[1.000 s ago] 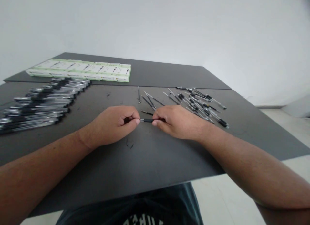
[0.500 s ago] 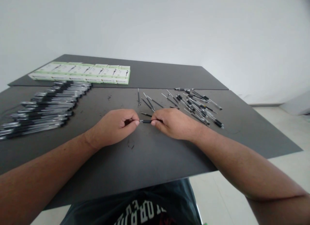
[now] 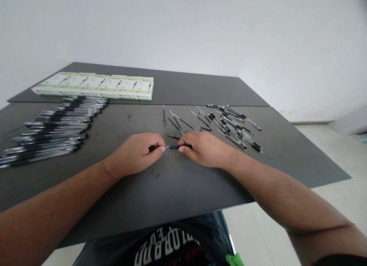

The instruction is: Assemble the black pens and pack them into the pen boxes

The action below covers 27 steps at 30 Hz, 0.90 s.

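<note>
Between my two hands lies a pen (image 3: pixel 172 147) with a black grip, held level just over the grey table. My left hand (image 3: pixel 142 151) pinches its left end between thumb and forefinger. On the right, my right hand (image 3: pixel 202 148) is closed around the other end, and the fingers hide that part. Just behind the hands lies a dark refill (image 3: pixel 173 137), partly covered by my right hand. Several more refills (image 3: pixel 185 122) are scattered beyond it. To the right is a loose heap of pen parts with clear barrels and black grips (image 3: pixel 233 126).
A long row of pens with black grips (image 3: pixel 57 124) covers the table's left side. Behind it, green and white boxes (image 3: pixel 94 84) stand in a line on the rear table (image 3: pixel 195 86). Small dark scraps (image 3: pixel 155 173) lie near my left hand.
Both hands sit slightly lower in the picture, still on the pen. The view has shifted a little; a small black piece behind my right hand now shows more fully.
</note>
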Each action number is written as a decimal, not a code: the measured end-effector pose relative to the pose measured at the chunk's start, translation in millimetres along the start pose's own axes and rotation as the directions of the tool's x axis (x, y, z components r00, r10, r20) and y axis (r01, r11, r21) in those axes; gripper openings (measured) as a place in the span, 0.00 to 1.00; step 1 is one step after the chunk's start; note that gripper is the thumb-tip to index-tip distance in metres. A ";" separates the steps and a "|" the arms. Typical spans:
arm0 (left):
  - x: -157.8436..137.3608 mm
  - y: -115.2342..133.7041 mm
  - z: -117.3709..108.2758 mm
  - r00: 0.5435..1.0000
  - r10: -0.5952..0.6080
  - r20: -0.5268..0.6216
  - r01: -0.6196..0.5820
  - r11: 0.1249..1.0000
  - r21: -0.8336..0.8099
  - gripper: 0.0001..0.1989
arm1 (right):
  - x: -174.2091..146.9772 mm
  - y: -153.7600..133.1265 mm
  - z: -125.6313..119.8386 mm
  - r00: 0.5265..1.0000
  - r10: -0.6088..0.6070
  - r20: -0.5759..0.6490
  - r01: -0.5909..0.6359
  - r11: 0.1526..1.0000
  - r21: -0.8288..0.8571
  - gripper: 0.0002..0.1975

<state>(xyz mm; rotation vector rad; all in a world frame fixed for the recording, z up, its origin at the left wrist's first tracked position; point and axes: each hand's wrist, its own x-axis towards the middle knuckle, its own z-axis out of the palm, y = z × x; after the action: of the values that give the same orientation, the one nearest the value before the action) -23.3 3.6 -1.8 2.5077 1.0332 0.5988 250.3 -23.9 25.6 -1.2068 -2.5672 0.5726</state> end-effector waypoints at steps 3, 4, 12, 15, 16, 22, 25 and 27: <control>-0.3 -0.8 1.2 1.000 0.008 0.006 -0.008 1.000 -0.002 0.14 | -0.6 0.7 0.1 0.999 0.039 -0.025 -0.038 0.998 0.041 0.08; -0.4 -1.0 1.3 1.000 0.014 0.007 -0.014 1.000 0.000 0.14 | -0.6 0.6 -0.2 0.999 0.042 -0.024 -0.041 0.999 0.034 0.07; -2.0 -2.7 0.9 1.000 0.020 0.018 -0.020 1.000 0.019 0.13 | -0.9 0.1 -0.5 1.000 -0.012 0.011 0.012 1.000 -0.001 0.08; -2.0 -2.6 1.5 0.999 0.024 0.023 -0.025 0.999 0.023 0.13 | -1.9 1.0 0.0 1.000 0.020 -0.018 -0.020 0.999 0.042 0.07; -2.0 -2.5 1.7 0.999 0.028 0.022 -0.028 0.999 0.023 0.13 | -1.9 1.2 -0.2 1.000 0.023 -0.018 -0.023 0.999 0.037 0.06; -1.1 -1.9 1.3 0.999 0.034 0.024 -0.035 0.999 0.026 0.13 | 0.6 0.6 -1.2 0.999 -0.028 0.035 0.029 0.999 -0.029 0.09; -1.2 -1.4 1.0 0.999 0.038 0.026 -0.038 0.999 0.027 0.13 | 0.0 1.3 -1.1 1.000 -0.011 0.004 0.011 1.000 0.023 0.07; -1.6 -1.5 1.4 0.999 0.043 0.028 -0.043 0.999 0.028 0.13 | -0.6 1.7 -1.1 1.000 0.011 -0.005 -0.011 0.999 0.035 0.07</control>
<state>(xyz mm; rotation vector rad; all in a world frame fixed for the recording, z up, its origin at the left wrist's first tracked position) -24.4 3.2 -4.1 2.5613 0.9867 0.5637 252.2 -23.1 25.8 -1.2105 -2.5364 0.6136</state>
